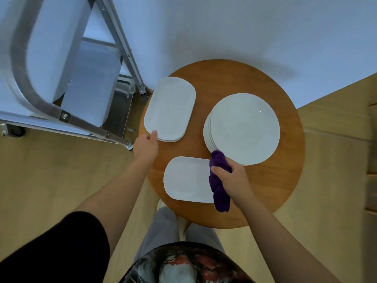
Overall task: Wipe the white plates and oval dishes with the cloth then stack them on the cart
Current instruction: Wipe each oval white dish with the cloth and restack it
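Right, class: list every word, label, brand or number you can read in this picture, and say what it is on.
None can be read.
The plates, oval dishes, cloth, table and cart bear no visible writing.
The shirt shows a printed picture, with no letters legible.

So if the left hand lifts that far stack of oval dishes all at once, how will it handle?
Probably heavy: the far stack of oval dishes shows several layered rims. The glazed white surface looks smooth, so the left hand, touching only one corner, may slip. The dishes look rigid and likely breakable; the stacked ones could slide.
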